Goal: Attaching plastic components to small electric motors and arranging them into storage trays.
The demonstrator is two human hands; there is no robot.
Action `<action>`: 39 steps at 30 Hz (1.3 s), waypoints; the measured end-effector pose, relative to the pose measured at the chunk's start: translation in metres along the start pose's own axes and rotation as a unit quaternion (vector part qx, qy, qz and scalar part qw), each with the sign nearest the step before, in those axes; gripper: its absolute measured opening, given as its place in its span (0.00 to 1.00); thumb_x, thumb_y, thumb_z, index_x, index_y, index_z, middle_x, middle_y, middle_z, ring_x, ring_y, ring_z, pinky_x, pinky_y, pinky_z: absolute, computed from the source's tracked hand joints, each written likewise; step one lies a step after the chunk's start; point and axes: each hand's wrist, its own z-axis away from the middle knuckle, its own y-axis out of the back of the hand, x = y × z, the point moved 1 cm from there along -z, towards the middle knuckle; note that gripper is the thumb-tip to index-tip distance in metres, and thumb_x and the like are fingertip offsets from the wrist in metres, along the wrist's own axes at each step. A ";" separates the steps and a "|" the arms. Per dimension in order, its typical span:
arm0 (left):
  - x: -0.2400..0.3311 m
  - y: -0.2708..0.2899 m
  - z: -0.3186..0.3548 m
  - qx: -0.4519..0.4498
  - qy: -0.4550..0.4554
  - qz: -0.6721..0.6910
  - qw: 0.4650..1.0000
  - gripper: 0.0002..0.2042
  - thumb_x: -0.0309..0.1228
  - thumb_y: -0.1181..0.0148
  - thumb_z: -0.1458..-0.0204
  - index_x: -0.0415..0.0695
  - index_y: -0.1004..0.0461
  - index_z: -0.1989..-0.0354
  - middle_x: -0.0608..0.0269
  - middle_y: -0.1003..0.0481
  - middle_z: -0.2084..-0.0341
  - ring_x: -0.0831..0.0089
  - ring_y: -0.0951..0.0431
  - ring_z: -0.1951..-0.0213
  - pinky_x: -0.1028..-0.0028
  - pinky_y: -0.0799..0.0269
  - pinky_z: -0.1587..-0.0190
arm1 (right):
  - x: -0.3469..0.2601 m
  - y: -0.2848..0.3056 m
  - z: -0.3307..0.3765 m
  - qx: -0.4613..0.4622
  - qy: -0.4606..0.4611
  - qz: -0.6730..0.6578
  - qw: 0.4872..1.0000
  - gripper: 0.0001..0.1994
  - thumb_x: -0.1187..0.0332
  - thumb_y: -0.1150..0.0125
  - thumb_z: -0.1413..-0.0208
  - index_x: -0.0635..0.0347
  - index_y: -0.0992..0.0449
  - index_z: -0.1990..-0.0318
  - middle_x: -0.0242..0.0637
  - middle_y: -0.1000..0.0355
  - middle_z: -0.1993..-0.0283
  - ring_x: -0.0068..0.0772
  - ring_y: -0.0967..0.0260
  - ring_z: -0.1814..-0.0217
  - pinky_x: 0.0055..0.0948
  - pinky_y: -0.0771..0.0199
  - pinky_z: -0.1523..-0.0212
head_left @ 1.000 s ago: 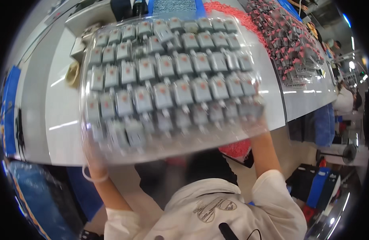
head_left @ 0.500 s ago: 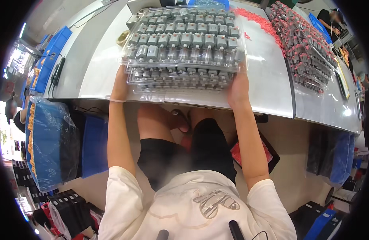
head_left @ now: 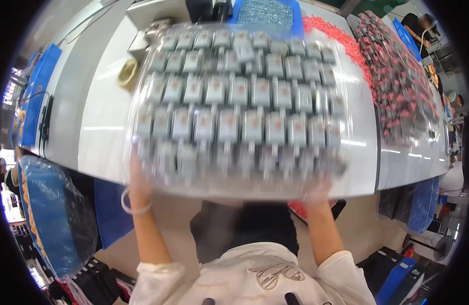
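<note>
The clear plastic tray of small grey metal parts [head_left: 239, 109] is lifted over the white counter [head_left: 100, 127], long axis across the body. Both hands, left [head_left: 138, 178] and right [head_left: 315, 190], grip its near edge, equally close.

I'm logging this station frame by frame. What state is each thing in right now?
Clear tray: full of grey parts in rows, held at its near edge, motion-blurred.
Left hand: gripping the tray's near left corner.
Right hand: gripping the tray's near right corner.
White table: under the tray.
Tape roll: lying flat on the table.
Red-and-grey parts: heaped at the table's right.
Blue bin: plastic-wrapped, on the floor.
</note>
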 end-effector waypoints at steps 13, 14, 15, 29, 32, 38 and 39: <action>-0.039 0.007 0.008 0.039 0.198 0.537 0.819 0.23 0.39 0.56 0.45 0.41 0.43 0.43 0.56 0.33 0.54 0.61 0.32 0.52 0.63 0.34 0.50 | -0.042 0.029 -0.005 -0.086 0.100 0.245 0.961 0.18 0.66 0.53 0.45 0.62 0.37 0.48 0.42 0.37 0.48 0.43 0.39 0.46 0.38 0.37 0.47; -0.034 0.008 -0.005 0.060 0.073 0.196 0.976 0.23 0.36 0.55 0.45 0.40 0.44 0.42 0.54 0.33 0.54 0.60 0.32 0.51 0.64 0.35 0.49 | -0.044 0.024 0.004 -0.090 0.112 0.259 0.955 0.17 0.66 0.52 0.45 0.62 0.36 0.49 0.42 0.36 0.49 0.44 0.39 0.47 0.38 0.37 0.47; -0.016 -0.002 -0.016 0.126 0.158 0.303 0.931 0.23 0.31 0.54 0.47 0.37 0.44 0.43 0.51 0.34 0.52 0.60 0.33 0.51 0.67 0.37 0.47 | -0.046 0.026 0.015 -0.094 0.116 0.281 0.948 0.17 0.66 0.52 0.45 0.62 0.35 0.49 0.42 0.36 0.49 0.44 0.38 0.47 0.38 0.37 0.47; 0.278 0.066 -0.081 0.150 -0.262 0.092 0.949 0.14 0.30 0.38 0.58 0.41 0.27 0.62 0.58 0.30 0.67 0.62 0.31 0.67 0.70 0.35 0.64 | -0.073 0.150 -0.095 0.078 -0.026 -0.057 0.995 0.10 0.72 0.48 0.47 0.64 0.28 0.57 0.32 0.30 0.58 0.22 0.36 0.60 0.20 0.37 0.56; 0.304 0.047 -0.092 0.085 -0.260 0.045 0.961 0.13 0.31 0.37 0.58 0.40 0.27 0.65 0.58 0.31 0.67 0.62 0.33 0.67 0.70 0.37 0.64 | -0.064 0.131 -0.146 0.012 0.070 0.037 0.997 0.10 0.72 0.46 0.49 0.59 0.27 0.58 0.33 0.30 0.60 0.25 0.35 0.62 0.22 0.36 0.57; 0.310 0.028 -0.098 0.043 -0.227 0.028 0.973 0.17 0.38 0.35 0.62 0.43 0.31 0.67 0.61 0.35 0.68 0.63 0.34 0.69 0.70 0.36 0.67 | -0.039 0.089 -0.198 0.010 0.207 0.194 0.959 0.09 0.69 0.43 0.52 0.57 0.27 0.62 0.38 0.31 0.63 0.37 0.33 0.61 0.30 0.33 0.59; 0.313 0.029 -0.101 0.036 -0.218 0.032 0.975 0.17 0.39 0.35 0.62 0.43 0.32 0.68 0.61 0.36 0.69 0.63 0.34 0.70 0.69 0.37 0.68 | -0.037 0.085 -0.200 -0.012 0.189 0.214 0.958 0.09 0.69 0.43 0.53 0.57 0.27 0.63 0.39 0.32 0.63 0.40 0.33 0.61 0.32 0.33 0.60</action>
